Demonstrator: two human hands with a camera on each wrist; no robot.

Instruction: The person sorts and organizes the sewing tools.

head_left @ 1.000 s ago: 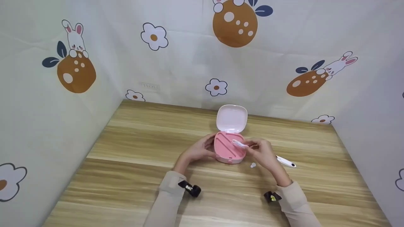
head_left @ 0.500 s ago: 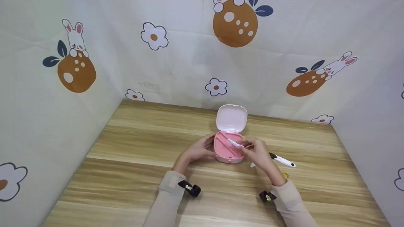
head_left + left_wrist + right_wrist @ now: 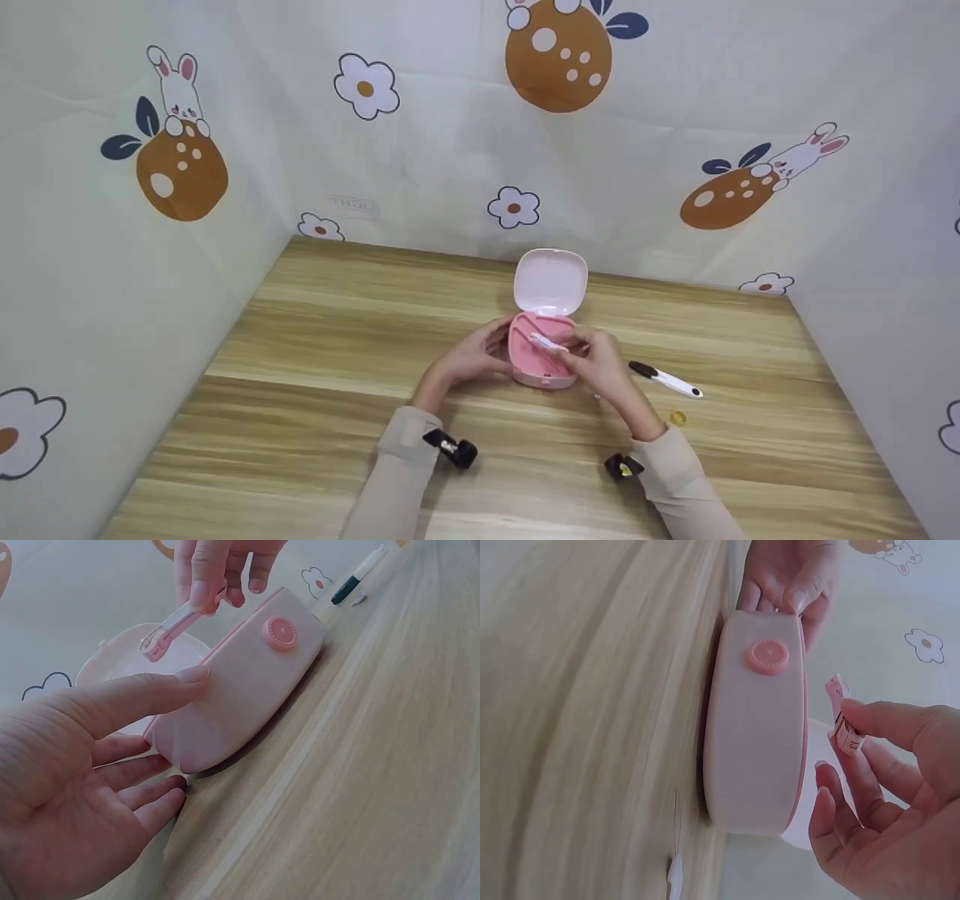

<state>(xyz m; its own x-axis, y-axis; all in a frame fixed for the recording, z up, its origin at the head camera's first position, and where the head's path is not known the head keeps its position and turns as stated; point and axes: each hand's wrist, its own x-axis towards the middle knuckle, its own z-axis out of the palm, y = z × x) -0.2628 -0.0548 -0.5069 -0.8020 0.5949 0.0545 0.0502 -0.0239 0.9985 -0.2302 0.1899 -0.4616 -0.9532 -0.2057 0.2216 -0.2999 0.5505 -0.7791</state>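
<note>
Left hand (image 3: 470,360): here it is at the near-left corner of the box (image 3: 754,742), thumb laid along the rim, fingers bent low against the side; a light grip, palm gaping between thumb and fingers.
Right hand (image 3: 602,369): over on the other side, knuckles up, wrist angled in from the right; thumb and forefinger pinch the strip (image 3: 546,342), the remaining fingers bent loosely below, clear of the box.
Strip: right over the tray (image 3: 525,354), and apart from it! Slim, short, tilted, white and pink, with dark print on its face in the right wrist view; its exact material I cannot tell.
Box: down on the table (image 3: 300,337), smooth, pale pink, with rounded corners and a plain glossy wall.
Tray: deeper pink inside the box, with straight diagonal ridges, partly covered by the right hand and strip.
Knob (image 3: 280,633): a round pink button on the box's front, notched all round its edge.
Lid (image 3: 551,281): swung wide open behind the box, a shallow rounded square, pale and shiny within.
Pen (image 3: 679,384): off to the right, lying slantwise, slender, white with a dark end.
Disc (image 3: 678,418): small, yellow, see-through by its look, near the right cuff.
White piece (image 3: 675,877): tiny, on the table by the box, a hair-thin line running from it.
Sleeves (image 3: 394,476): beige, down to both wrists, each with a black camera (image 3: 457,451) at the cuff.
Table: streaky wood grain.
Cloth (image 3: 442,142): pale, lightly creased, printed with rabbits, oranges and flowers.
</note>
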